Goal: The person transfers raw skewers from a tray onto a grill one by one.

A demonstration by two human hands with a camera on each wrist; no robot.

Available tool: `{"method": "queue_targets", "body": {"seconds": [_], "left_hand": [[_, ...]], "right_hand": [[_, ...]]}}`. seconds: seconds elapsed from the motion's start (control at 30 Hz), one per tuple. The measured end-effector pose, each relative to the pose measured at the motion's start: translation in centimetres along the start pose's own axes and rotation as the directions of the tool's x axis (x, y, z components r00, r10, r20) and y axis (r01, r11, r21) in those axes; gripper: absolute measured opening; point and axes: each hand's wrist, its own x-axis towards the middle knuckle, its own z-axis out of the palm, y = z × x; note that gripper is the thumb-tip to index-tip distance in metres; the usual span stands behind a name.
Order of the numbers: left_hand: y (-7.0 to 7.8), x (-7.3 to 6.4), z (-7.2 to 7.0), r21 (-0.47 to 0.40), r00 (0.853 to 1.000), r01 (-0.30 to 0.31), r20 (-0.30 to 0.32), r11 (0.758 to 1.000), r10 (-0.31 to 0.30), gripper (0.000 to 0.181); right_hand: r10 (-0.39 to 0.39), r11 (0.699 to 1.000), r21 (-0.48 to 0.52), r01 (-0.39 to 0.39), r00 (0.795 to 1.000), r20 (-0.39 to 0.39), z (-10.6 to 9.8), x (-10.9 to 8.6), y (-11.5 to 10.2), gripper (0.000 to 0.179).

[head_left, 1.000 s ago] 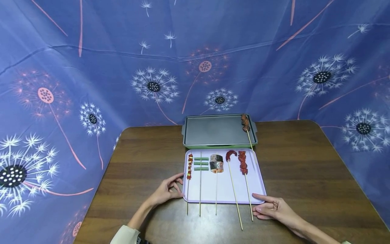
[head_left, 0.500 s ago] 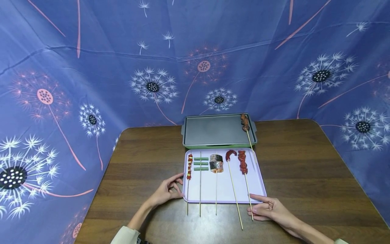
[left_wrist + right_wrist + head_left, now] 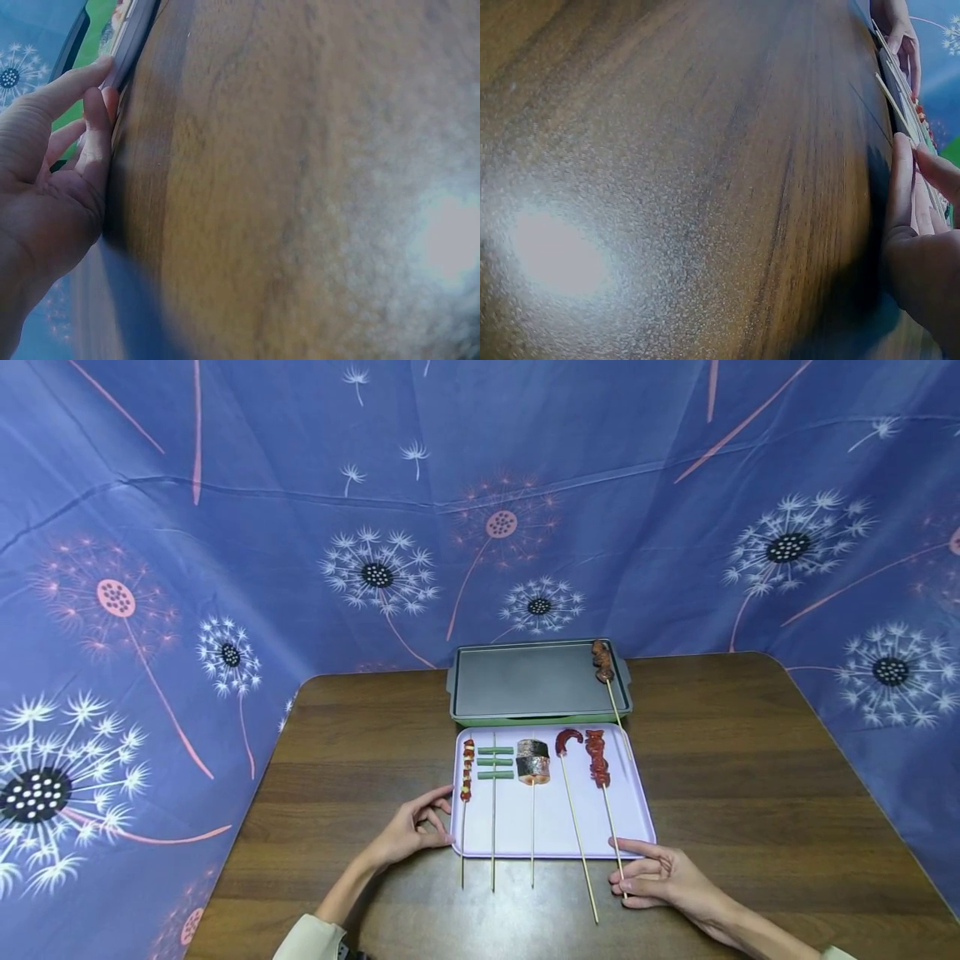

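In the head view a pale lilac tray (image 3: 553,828) lies on the table. My left hand (image 3: 411,828) holds its left rim, with finger and thumb against the edge; the left wrist view shows this hand (image 3: 64,142) close up. At the tray's front right corner, my right hand (image 3: 663,875) pinches the lower stick of a red meat skewer (image 3: 597,758), whose meat rests on the tray. Left of it lie a curled dark-red tentacle-like skewer (image 3: 570,740), a fish-chunk skewer (image 3: 533,763), a green-bean-like skewer (image 3: 495,762) and a thin red-and-yellow skewer (image 3: 467,772).
Behind the tray stands a grey griddle (image 3: 525,681) with a green base. A browned meat skewer (image 3: 602,662) lies at its right end, the stick reaching over the tray. Several sticks overhang the tray's front edge. A blue dandelion-print cloth (image 3: 637,568) hangs behind the wooden table (image 3: 750,760).
My right hand has shifted slightly left from the tray's corner onto the red meat skewer's stick, whose lower end has moved a little right. My left hand stays in place.
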Motion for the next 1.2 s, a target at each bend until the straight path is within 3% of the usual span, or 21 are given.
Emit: {"method": "queue_targets", "body": {"seconds": [0.37,0.7,1.2], "left_hand": [[-0.1,0.1,-0.1,0.006,1.0,-0.018,0.005,1.0,0.018,0.08],[-0.1,0.1,0.1,0.004,1.0,-0.013,0.008,1.0,0.013,0.081],[-0.2,0.0,0.1,0.0,1.0,-0.018,-0.01,1.0,0.018,0.08]], "right_hand": [[-0.043,0.997,0.063,0.04,0.998,0.052,-0.4,-0.1,-0.5,0.055],[-0.039,0.999,0.014,0.039,0.999,0.03,-0.6,-0.4,-0.5,0.056],[-0.111,0.994,0.038,0.107,0.985,0.132,0.5,-0.8,-1.5,0.063]]}}
